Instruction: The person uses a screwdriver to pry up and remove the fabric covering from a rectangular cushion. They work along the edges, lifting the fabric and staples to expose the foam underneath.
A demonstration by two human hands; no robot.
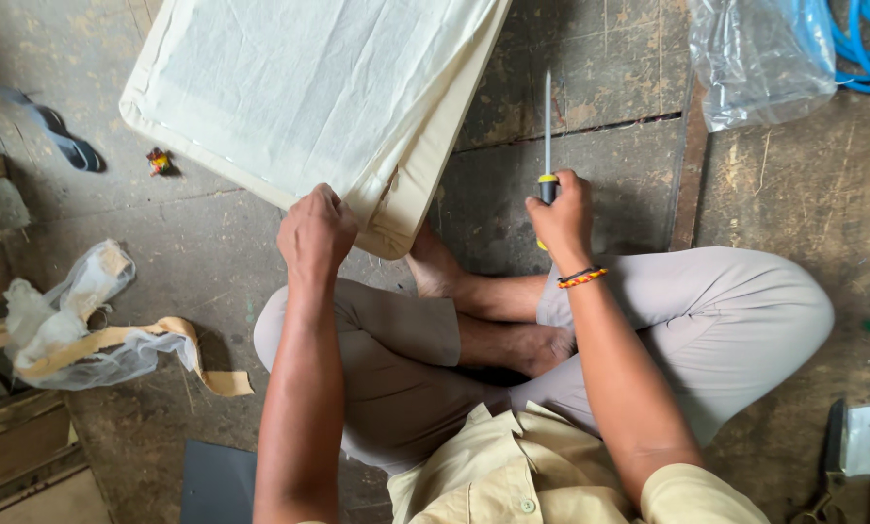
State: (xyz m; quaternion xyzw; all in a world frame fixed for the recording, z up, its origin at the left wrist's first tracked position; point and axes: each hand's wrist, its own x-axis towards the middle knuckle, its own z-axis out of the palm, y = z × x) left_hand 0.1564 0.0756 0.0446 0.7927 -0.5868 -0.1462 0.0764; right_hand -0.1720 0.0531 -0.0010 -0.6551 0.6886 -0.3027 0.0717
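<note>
Two hands: both belong to one person sitting cross-legged on a worn floor, seen from above.
Left hand: the left hand is closed over the near edge of a cushion, fingers curled down onto the fabric close to its near corner.
Right hand: the right hand is wrapped tight around the yellow and black handle of a screwdriver, with beaded bracelets at the wrist.
Cushion: a flat, cream, cloth-covered rectangle lying on the floor just ahead of the knees, stretching away up and to the left; its near corner points toward the person's bare foot.
Screwdriver: its long axis runs straight away from the person, the metal shaft pointing forward; the tip looks to be over bare floor, not on the cushion.
Key relation: the cushion's near corner lies to the left of the screwdriver, between the two hands; the left hand is on it, the right hand is near but apart.
Around: a crumpled plastic bag with tan tape lies at left, a sandal further back, a clear bag and blue hose at top right.
</note>
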